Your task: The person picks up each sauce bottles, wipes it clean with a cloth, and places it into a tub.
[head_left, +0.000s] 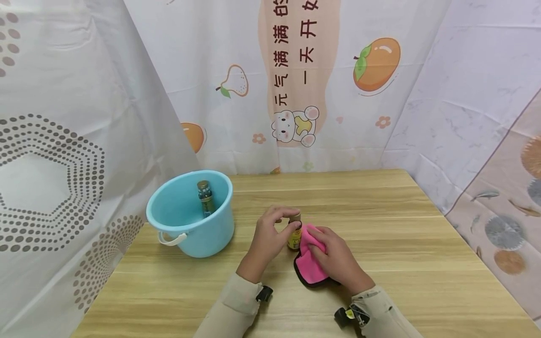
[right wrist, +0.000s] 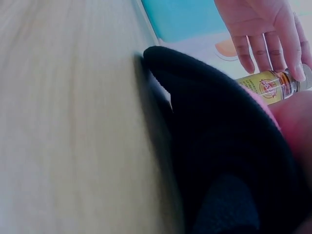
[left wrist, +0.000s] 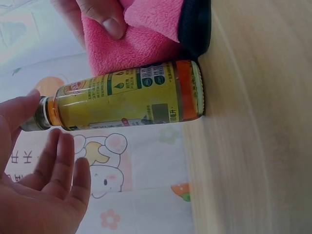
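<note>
A small glass bottle (head_left: 294, 241) with a yellow label and a metal cap stands upright on the wooden table. My left hand (head_left: 267, 237) pinches it at the cap between thumb and forefinger; in the left wrist view the other fingers (left wrist: 62, 163) stay off the glass. On the bottle's right side, my right hand (head_left: 336, 257) grips a pink cloth (head_left: 310, 267) with a black edge. The cloth's bunched part lies against the bottle, and its lower part hangs toward the table. In the right wrist view the black side of the cloth (right wrist: 214, 126) hides most of the right hand.
A light blue bucket (head_left: 203, 241) with a white handle stands on the table's left side. Inside it leans another bottle (head_left: 206, 199) with a dark label and a gold cap. Printed curtains (head_left: 236, 42) hang behind and beside the wooden table (head_left: 405, 234).
</note>
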Action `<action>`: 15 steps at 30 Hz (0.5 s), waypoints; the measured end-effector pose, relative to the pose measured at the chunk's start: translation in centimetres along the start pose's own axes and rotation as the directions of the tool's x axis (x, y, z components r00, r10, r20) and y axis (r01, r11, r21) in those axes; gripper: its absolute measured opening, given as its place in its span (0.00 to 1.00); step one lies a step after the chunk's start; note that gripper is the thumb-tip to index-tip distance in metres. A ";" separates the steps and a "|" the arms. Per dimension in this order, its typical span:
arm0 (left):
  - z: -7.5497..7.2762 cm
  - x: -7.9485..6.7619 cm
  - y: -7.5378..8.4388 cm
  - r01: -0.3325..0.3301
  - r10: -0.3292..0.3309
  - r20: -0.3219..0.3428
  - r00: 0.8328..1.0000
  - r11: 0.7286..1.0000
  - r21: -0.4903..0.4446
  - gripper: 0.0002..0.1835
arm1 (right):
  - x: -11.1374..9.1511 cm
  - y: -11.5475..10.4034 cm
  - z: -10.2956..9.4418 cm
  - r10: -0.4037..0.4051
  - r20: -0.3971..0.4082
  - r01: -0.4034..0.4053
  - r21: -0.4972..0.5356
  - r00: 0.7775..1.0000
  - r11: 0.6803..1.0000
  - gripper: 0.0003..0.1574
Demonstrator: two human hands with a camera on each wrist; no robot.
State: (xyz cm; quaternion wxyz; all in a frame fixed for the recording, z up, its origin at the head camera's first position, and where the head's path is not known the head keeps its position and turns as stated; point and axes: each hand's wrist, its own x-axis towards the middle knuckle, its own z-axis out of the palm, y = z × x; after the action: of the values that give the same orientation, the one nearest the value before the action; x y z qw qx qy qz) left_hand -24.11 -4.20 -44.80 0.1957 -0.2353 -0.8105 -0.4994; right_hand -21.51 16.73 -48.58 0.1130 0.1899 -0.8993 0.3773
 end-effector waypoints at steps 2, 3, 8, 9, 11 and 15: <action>0.0 0.0 -0.1 0.002 -0.002 -0.001 1.000 1.000 0.000 0.14 | 0.0 0.0 0.0 -0.002 -0.005 0.002 0.002 1.000 1.000 0.31; 0.0 0.0 -0.1 0.001 -0.001 0.001 1.000 1.000 -0.002 0.13 | 0.0 0.0 0.0 -0.003 -0.008 0.003 0.006 1.000 1.000 0.31; 0.0 0.0 -0.2 -0.016 0.016 -0.006 1.000 1.000 0.010 0.13 | 0.0 -0.1 0.0 -0.024 -0.040 0.025 0.025 0.999 0.999 0.31; 0.0 0.0 -0.2 -0.021 0.021 -0.007 1.000 1.000 0.012 0.13 | 0.0 -0.1 0.0 -0.034 -0.052 0.035 0.030 0.998 0.999 0.31; 0.0 0.0 -0.2 -0.030 0.030 -0.009 0.999 0.999 0.015 0.13 | 0.0 0.0 0.0 -0.056 -0.077 0.060 0.040 0.995 0.997 0.31; 0.0 0.0 -0.1 -0.040 0.040 -0.004 0.999 0.999 0.013 0.13 | 0.1 0.1 0.1 -0.105 -0.124 0.114 0.066 0.987 0.991 0.31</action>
State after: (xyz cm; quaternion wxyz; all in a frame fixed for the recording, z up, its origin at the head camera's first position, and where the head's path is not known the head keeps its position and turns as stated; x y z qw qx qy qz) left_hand -24.20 -4.22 -44.89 0.2090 -0.2494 -0.8085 -0.4904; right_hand -21.64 16.70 -48.66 0.1804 0.2201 -0.8648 0.4137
